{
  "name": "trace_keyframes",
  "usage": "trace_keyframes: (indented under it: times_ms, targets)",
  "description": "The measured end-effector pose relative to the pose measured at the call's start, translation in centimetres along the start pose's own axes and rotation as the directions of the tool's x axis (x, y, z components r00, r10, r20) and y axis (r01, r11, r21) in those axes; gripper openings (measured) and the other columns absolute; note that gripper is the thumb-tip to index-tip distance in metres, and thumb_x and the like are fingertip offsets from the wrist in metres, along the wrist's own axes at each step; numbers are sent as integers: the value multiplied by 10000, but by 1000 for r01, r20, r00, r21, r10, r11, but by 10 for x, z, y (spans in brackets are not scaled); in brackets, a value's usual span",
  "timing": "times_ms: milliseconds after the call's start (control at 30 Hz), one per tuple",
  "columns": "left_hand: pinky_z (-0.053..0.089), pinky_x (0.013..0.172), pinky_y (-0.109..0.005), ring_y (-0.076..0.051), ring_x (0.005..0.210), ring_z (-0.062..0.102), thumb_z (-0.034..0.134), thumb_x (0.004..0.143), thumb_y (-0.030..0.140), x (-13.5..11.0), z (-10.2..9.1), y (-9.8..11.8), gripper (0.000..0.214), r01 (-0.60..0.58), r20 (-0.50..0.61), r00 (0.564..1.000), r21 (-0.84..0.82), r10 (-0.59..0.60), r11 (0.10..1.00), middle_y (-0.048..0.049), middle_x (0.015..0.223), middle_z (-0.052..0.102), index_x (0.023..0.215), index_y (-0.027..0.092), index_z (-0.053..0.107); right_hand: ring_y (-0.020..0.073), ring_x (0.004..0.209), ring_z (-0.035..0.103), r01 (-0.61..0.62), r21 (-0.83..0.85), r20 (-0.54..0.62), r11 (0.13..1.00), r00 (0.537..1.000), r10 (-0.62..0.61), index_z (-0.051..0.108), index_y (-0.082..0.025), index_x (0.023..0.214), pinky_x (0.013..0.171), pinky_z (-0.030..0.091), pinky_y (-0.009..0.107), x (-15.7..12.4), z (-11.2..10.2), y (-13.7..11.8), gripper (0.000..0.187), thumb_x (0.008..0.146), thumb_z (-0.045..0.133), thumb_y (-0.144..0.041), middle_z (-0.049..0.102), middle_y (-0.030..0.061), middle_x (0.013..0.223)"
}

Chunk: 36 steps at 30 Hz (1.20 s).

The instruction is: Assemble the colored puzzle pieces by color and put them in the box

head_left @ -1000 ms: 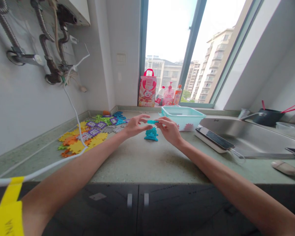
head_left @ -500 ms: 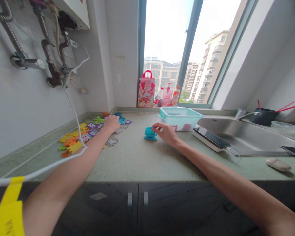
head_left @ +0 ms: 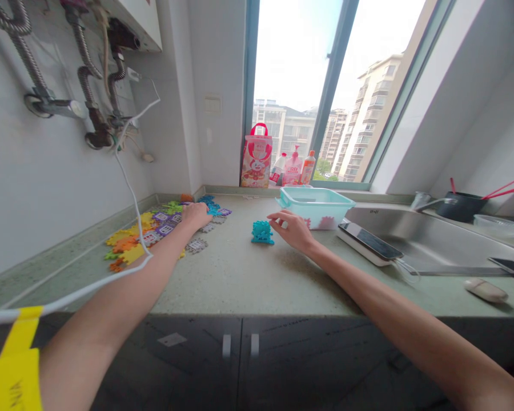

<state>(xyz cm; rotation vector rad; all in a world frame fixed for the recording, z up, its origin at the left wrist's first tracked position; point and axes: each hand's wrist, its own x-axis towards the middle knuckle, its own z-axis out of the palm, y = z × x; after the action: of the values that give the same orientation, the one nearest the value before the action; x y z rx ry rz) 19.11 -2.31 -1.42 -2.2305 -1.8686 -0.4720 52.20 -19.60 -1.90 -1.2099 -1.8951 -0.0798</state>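
Note:
A small turquoise structure of interlocking toothed plastic pieces point(head_left: 262, 232) stands on the counter in front of me. Just to its right is my right hand point(head_left: 292, 229), fingers slightly bent and apart, with the fingertips at the structure's upper right edge; whether they touch it I cannot tell. On the left, my left hand point(head_left: 197, 216) reaches down among the blue toothed pieces point(head_left: 209, 202) at the far end of a colourful spread. Its fingertips are hidden behind the hand. Purple window-patterned pieces point(head_left: 166, 229), yellow pieces point(head_left: 132, 255) and grey pieces point(head_left: 196, 245) lie nearer.
A light turquoise plastic tub point(head_left: 321, 208) with reddish pieces inside stands behind my right hand. Right of it lie a phone on a white block point(head_left: 370, 244) and a steel sink point(head_left: 428, 240). A white cable point(head_left: 131, 191) hangs across the left side, over my forearm.
My right fingers have moved slightly right, from the structure's top to its edge, and the structure shows a fuller upright face. My left hand stays among the blue pieces.

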Motion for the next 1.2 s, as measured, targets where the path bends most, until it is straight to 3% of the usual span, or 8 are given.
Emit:
trace_keyframes:
  times_ms: [267, 500, 633, 767, 900, 1067, 1133, 1200]
  targets:
    - [517, 1031, -484, -373, 1158, 713, 689, 857, 402, -2, -5, 2, 303, -4, -30, 1000, -94, 1, 996, -119, 1157, 808, 1095, 259, 810, 149, 706, 672, -44, 16, 0, 999, 999, 44, 806, -248, 1104, 719, 535, 289, 0, -6, 0, 250, 995, 609, -358, 758, 46, 981]
    - [548, 878, -386, -298, 965, 740, 670, 944, 416, -12, -28, 23, 208, -116, -241, 969, -253, 53, 960, -96, 1021, 801, 1020, 235, 739, 187, 901, 714, 45, 106, 92, 993, 994, -55, 737, -246, 1277, 718, 579, 301, -3, -4, 8, 338, 999, 621, -401, 728, 91, 1171]
    - [519, 775, -327, -225, 810, 712, 695, 967, 375, -27, -49, 50, 150, -377, -474, 859, -329, 194, 866, -55, 941, 777, 976, 225, 691, 244, 1076, 696, 120, 98, 85, 988, 988, -129, 612, -276, 1468, 869, 603, 400, -2, 0, 12, 522, 974, 679, -431, 692, 120, 1309]
    - [491, 705, -292, -152, 665, 649, 634, 1031, 371, -52, -65, 79, 160, -674, -624, 644, -188, 443, 714, -24, 932, 746, 1021, 215, 664, 270, 1114, 708, 98, 139, 17, 986, 995, -101, 444, -311, 1611, 891, 614, 444, 2, -3, 9, 759, 931, 735, -480, 626, 148, 1465]
    - [487, 679, -255, -126, 734, 699, 533, 1098, 357, -74, -69, 100, 190, -851, -607, 441, -49, 661, 523, -14, 1006, 762, 1040, 224, 655, 269, 1118, 719, 86, 226, -20, 970, 996, -84, 407, -343, 1635, 856, 634, 417, 5, -10, 2, 879, 867, 803, -504, 610, 129, 1514]
    - [521, 701, -232, -141, 875, 754, 513, 1112, 335, -81, -66, 110, 199, -898, -576, 365, -9, 732, 440, -21, 1023, 770, 1052, 227, 668, 241, 1028, 717, 119, 183, -95, 976, 990, -103, 588, -310, 1494, 817, 632, 380, 7, -15, 3, 677, 868, 793, -467, 715, 83, 1341]
    - [534, 709, -224, -141, 926, 759, 512, 1113, 334, -81, -66, 111, 187, -901, -578, 369, -29, 728, 433, -26, 1092, 769, 1087, 231, 666, 230, 997, 713, 133, 142, -123, 981, 986, -115, 601, -299, 1476, 813, 625, 370, 9, -18, 5, 658, 864, 792, -446, 716, 83, 1329]
    - [544, 712, -223, -137, 929, 758, 534, 1106, 378, -82, -67, 111, 192, -890, -589, 407, -84, 698, 448, -39, 1170, 757, 1143, 232, 653, 221, 972, 712, 160, 99, -150, 982, 978, -145, 624, -285, 1446, 814, 614, 359, 11, -24, 6, 599, 881, 772, -420, 723, 82, 1296]
